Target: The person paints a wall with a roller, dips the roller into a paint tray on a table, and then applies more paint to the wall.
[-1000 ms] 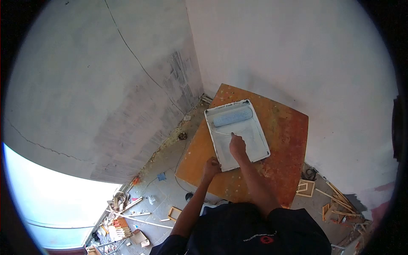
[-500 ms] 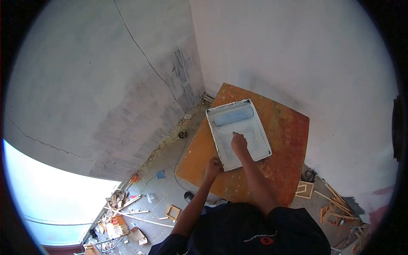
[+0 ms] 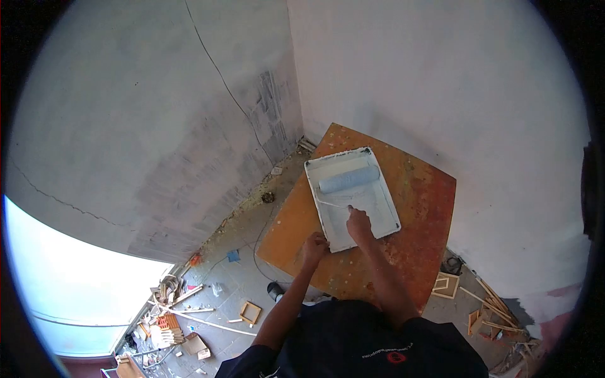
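Note:
A white paint tray (image 3: pixel 377 234) rests on a worn, paint-spotted wooden table (image 3: pixel 419 208). Inside it lies a paint roller (image 3: pixel 348 179) with a pale, paint-coated sleeve, across the tray's upper half. My right hand (image 3: pixel 359 225) is closed around the roller's handle, mostly hidden in the fist; the thin wire frame runs left from it. At the tray's lower left corner, my left hand (image 3: pixel 315 249) grips the rim with bent fingers.
Grey-white walls meet in a corner (image 3: pixel 301 129) behind the table; the left wall (image 3: pixel 208 126) is cracked and stained. Wood scraps and a cardboard box (image 3: pixel 196 346) lie on the floor at lower left. More wooden strips (image 3: pixel 498 302) lie at lower right. A dark cable (image 3: pixel 255 252) runs beside the table.
My right hand has drawn the roller slightly down the tray toward me. My left hand stays at the tray's corner. The view has shifted a little.

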Demonstrator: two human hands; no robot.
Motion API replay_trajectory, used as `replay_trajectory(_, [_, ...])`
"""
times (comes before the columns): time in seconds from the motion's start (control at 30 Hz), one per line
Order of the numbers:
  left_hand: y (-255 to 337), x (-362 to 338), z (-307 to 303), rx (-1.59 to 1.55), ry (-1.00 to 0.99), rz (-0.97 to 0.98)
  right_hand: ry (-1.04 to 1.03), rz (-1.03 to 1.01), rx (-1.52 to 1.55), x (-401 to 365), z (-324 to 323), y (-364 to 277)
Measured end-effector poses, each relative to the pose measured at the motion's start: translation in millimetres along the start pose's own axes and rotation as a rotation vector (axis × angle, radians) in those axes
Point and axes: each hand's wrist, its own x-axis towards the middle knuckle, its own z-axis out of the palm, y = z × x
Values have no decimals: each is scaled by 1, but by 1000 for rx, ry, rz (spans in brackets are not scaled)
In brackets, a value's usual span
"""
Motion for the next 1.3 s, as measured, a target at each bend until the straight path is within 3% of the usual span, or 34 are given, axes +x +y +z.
replay_trajectory(0.17, [-7, 3, -1, 12, -21, 43, 61, -56, 24, -52, -13, 3])
replay_trajectory(0.27, [11, -9, -2, -4, -63, 10, -92, 102, 58, -78, -23, 3])
replay_trajectory(0.47, [-3, -5, -3, -110, -49, -11, -49, 114, 48, -130, 6, 41])
replay_trajectory(0.53, [-27, 9, -5, -73, -96, 19, -130, 110, -50, -151, -27, 27])
replay_trajectory(0.57, [-9, 0, -5, -78, -110, -4, -171, 106, -99, -159, -43, 21])
replay_trajectory(0.63, [45, -31, -6, -88, -134, -52, -131, 0, -125, -171, -53, 25])
replay_trajectory(0.73, [23, -18, -2, -154, -119, -76, 147, -267, -257, -175, -28, 51])
replay_trajectory(0.8, [14, -11, 0, -200, -100, -17, 142, -229, -204, -164, -11, 60])
replay_trajectory(0.87, [13, -12, -2, -199, -127, -7, -145, 66, 21, -138, -21, 37])
replay_trajectory(0.93, [16, -10, -6, -141, -208, -39, -76, 139, 292, -105, -10, 26])
replay_trajectory(1.0, [10, -6, -5, -189, -215, -61, -33, 60, 120, -74, -20, 7])
replay_trajectory(1.1, [8, -7, -4, -203, -208, -46, 55, 41, 120, -42, -9, 3])
replay_trajectory(1.2, [11, -9, -3, -210, -188, -70, -40, 96, 114, -53, -12, 7])
replay_trajectory(1.3, [9, -8, -4, -225, -202, -106, -63, 109, 111, -113, -19, 20])
